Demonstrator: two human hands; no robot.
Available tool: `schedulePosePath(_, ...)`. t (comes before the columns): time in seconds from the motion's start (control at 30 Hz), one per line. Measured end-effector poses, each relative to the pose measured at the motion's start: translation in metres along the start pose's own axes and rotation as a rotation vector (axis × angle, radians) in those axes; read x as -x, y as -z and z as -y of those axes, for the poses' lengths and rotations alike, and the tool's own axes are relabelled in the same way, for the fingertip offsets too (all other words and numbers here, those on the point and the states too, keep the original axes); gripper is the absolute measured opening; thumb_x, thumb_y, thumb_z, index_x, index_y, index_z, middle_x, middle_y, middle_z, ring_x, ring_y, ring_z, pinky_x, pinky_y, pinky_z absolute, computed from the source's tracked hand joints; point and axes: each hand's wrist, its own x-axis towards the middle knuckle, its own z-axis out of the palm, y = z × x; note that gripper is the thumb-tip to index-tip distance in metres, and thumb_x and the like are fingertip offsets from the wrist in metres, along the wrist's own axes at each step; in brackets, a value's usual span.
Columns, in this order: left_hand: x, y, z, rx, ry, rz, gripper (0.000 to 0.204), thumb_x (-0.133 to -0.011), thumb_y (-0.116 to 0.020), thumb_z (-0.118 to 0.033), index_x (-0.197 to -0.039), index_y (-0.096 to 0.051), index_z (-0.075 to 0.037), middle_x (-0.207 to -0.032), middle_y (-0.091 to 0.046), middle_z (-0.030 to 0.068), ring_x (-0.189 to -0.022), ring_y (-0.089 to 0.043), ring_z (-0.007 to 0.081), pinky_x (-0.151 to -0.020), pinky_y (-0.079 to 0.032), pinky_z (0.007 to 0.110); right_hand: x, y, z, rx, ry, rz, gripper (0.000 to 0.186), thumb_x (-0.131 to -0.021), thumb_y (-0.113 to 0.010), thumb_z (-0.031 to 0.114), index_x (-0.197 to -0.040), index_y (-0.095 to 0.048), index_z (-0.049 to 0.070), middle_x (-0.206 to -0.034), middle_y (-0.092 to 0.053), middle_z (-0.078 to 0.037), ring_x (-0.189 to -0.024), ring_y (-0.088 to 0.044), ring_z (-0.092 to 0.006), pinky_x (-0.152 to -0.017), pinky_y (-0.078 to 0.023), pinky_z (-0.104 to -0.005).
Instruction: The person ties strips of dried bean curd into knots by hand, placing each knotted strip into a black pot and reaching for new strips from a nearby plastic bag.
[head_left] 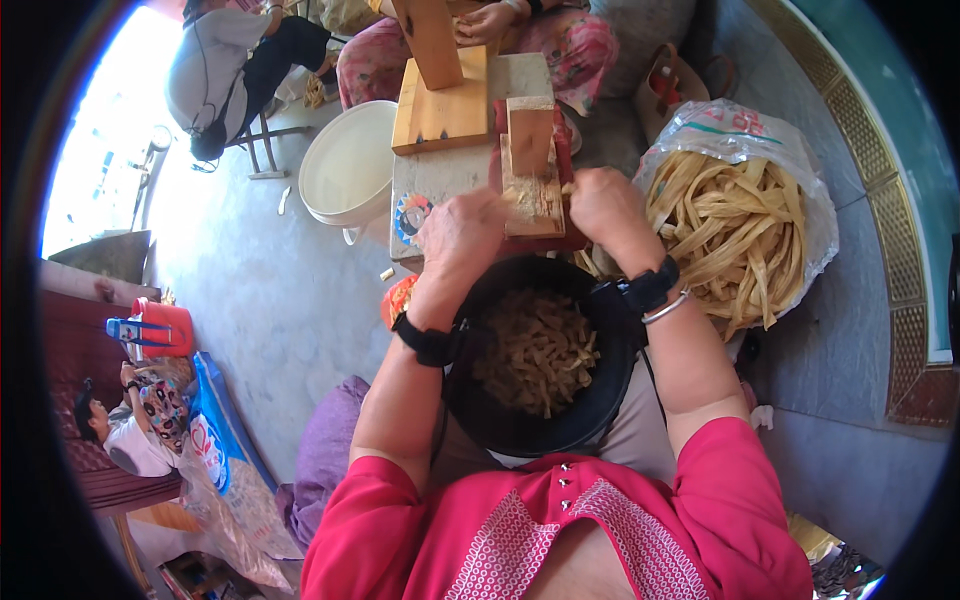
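head view shows two hands [463, 228], one black tub [617, 372], one strip-filled bag [820, 225].

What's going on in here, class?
Someone in a pink top has both hands at a small wooden block, left hand to its left, right hand to its right; what they grip is unclear. Nearer the body, a black bucket holds short pieces. A plastic bag of long strips is rightward.

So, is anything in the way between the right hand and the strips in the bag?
Nothing visible is. The right hand is just left of the strips, which lie exposed in the open bag; its plastic shows mainly beyond and to the right of them.
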Motion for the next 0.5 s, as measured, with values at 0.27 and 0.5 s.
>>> schedulePosePath(0.27,0.034,0.026,-0.023,0.335,-0.281,-0.076,0.047,-0.074,-0.068,-0.029,-0.107,-0.058,0.003,-0.101,-0.062,0.0159,-0.097,-0.059,0.0267,-0.084,-0.045,0.033,0.037,0.039,0.030,-1.852,0.193,0.159,0.012,-0.090,-0.050,0.007,-0.089,-0.060,0.001,-0.092,-0.064,-0.006,-0.080,-0.058,-0.0104,-0.074,-0.048,-0.0253)
schedulePosePath(0.5,0.037,0.003,-0.029,0.707,-0.042,0.029,0.032,-0.074,-0.070,-0.021,-0.102,-0.061,-0.008,-0.077,-0.064,0.0158,-0.068,-0.063,0.0284,-0.060,-0.048,0.035,0.037,0.027,0.024,-1.710,0.248,0.151,0.011,-0.085,-0.058,0.007,-0.092,-0.063,0.001,-0.085,-0.063,-0.003,-0.075,-0.055,-0.0059,-0.068,-0.046,-0.0212)
